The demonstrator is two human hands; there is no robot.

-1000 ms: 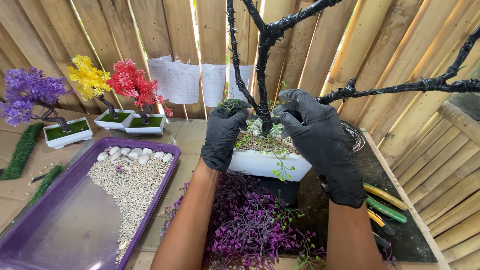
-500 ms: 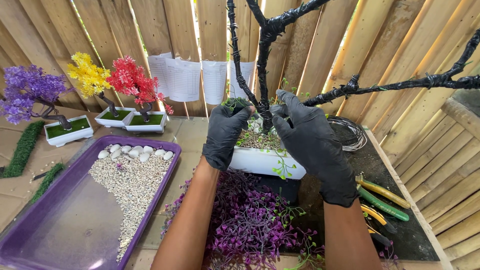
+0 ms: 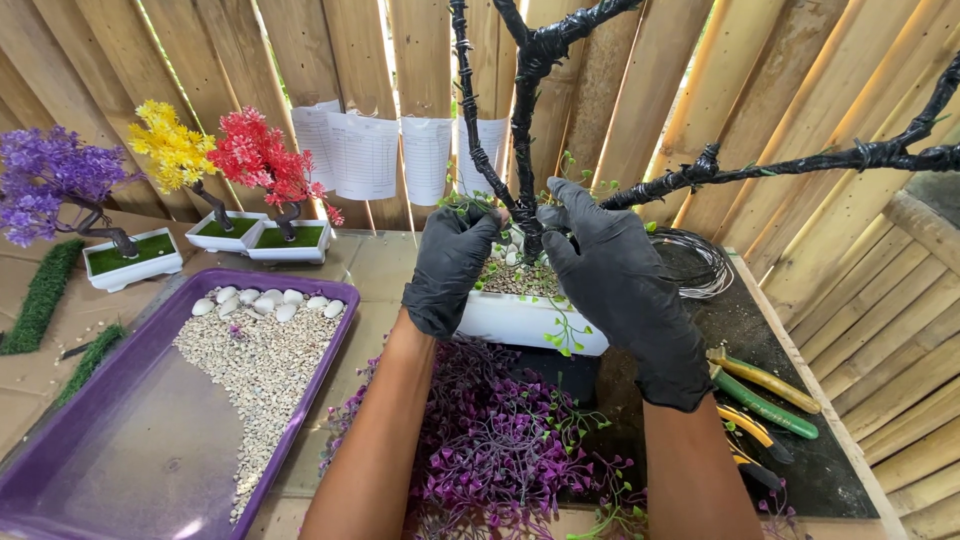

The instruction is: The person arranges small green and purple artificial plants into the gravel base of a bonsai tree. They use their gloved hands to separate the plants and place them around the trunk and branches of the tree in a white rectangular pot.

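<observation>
While both black-gloved hands are working at the foot of the black wrapped trunk [image 3: 525,150], the left hand [image 3: 450,265] is pinching a small green sprig [image 3: 462,203] with narrowed fingers, and the right hand [image 3: 610,285] is curling its fingers loosely beside the trunk, touching it. That trunk is standing in a white rectangular pot [image 3: 530,322] at the middle of the table, above a heap of purple foliage [image 3: 500,450]. Four white paper sheets [image 3: 365,155], rectangular and printed, are hanging in a row on the wooden fence behind.
</observation>
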